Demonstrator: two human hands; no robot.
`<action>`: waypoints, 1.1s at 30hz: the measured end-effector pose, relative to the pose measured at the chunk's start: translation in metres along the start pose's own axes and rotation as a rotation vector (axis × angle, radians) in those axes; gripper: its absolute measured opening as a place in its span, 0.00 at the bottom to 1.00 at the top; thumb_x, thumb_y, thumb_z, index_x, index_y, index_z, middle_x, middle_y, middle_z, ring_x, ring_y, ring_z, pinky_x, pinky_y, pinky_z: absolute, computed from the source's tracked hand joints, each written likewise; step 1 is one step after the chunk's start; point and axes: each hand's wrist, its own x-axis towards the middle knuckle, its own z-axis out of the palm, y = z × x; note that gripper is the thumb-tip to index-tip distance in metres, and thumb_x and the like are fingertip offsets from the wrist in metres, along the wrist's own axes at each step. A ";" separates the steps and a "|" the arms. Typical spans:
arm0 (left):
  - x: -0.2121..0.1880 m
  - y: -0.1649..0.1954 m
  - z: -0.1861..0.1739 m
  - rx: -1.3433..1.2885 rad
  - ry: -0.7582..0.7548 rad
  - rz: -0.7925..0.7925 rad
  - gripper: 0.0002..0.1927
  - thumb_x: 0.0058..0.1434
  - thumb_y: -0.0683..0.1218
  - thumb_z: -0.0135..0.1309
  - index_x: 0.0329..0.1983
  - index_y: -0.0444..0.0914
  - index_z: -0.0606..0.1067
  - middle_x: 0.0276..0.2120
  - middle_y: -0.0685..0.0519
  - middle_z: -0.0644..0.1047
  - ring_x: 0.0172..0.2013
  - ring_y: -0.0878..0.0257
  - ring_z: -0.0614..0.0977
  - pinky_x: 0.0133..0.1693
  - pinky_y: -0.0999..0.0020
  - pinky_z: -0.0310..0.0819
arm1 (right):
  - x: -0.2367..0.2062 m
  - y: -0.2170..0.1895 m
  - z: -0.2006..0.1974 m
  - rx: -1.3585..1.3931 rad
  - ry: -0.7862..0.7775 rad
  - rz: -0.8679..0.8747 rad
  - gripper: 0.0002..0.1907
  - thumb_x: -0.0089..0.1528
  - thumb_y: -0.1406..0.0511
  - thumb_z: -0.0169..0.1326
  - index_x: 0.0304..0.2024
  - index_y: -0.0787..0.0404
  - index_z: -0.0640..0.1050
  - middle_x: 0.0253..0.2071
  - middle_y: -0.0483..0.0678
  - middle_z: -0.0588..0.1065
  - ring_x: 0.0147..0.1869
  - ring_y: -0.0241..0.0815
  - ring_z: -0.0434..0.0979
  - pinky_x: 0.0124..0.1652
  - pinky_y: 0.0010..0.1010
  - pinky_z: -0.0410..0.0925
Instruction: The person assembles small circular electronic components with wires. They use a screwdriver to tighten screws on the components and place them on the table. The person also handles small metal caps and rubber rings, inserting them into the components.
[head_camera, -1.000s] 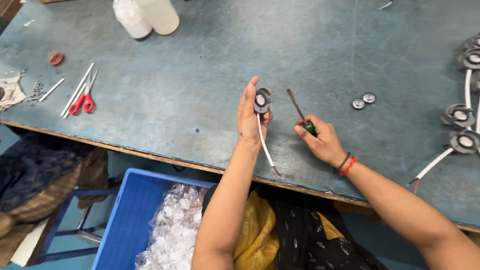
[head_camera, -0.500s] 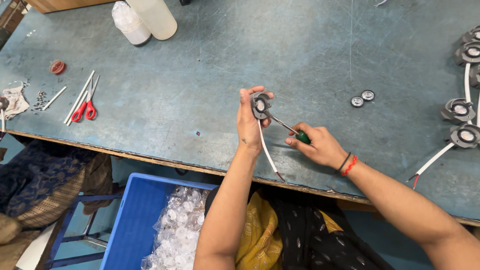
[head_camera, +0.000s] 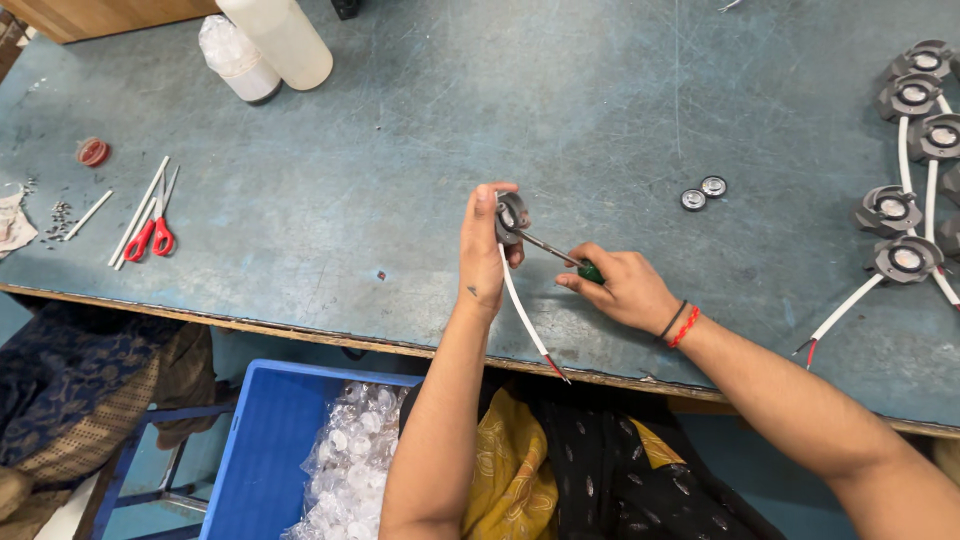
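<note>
Against the lamp (head_camera: 511, 215), screwdriver (head_camera: 560, 252) tip now pressed

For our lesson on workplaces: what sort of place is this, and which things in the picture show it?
Probably a small assembly workshop for light fittings. A worn blue workbench bears a row of matching round grey fittings with white cables, the left hand holds one while the right hand drives a screwdriver, and a blue crate holds clear plastic parts.

the light is bright and even, coming from above. the blue table (head_camera: 350, 130) has a soft shine and lots of scratches show. shadows are small and pale. everything looks sharp in the middle. the edges bend a little, and the blue bin (head_camera: 255, 450) sits in dimmer light.
</note>
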 end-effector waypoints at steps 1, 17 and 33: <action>0.000 -0.001 0.001 -0.012 0.003 0.016 0.29 0.71 0.67 0.38 0.52 0.39 0.72 0.29 0.55 0.73 0.20 0.72 0.68 0.20 0.77 0.60 | 0.000 0.000 0.001 0.017 -0.011 0.018 0.21 0.61 0.52 0.62 0.46 0.60 0.75 0.26 0.54 0.77 0.31 0.55 0.79 0.30 0.42 0.69; -0.023 0.010 0.029 0.211 0.033 0.388 0.19 0.75 0.56 0.40 0.53 0.38 0.73 0.29 0.59 0.72 0.27 0.73 0.68 0.28 0.75 0.60 | 0.000 0.008 0.025 0.384 0.010 -0.023 0.11 0.64 0.61 0.60 0.41 0.61 0.75 0.24 0.48 0.71 0.27 0.38 0.71 0.30 0.32 0.67; -0.045 0.041 0.054 0.460 0.029 0.370 0.18 0.74 0.55 0.46 0.49 0.37 0.76 0.24 0.53 0.71 0.25 0.67 0.70 0.27 0.69 0.62 | -0.008 0.020 0.037 0.422 0.083 0.012 0.05 0.64 0.68 0.58 0.36 0.63 0.74 0.22 0.49 0.65 0.25 0.38 0.63 0.28 0.32 0.64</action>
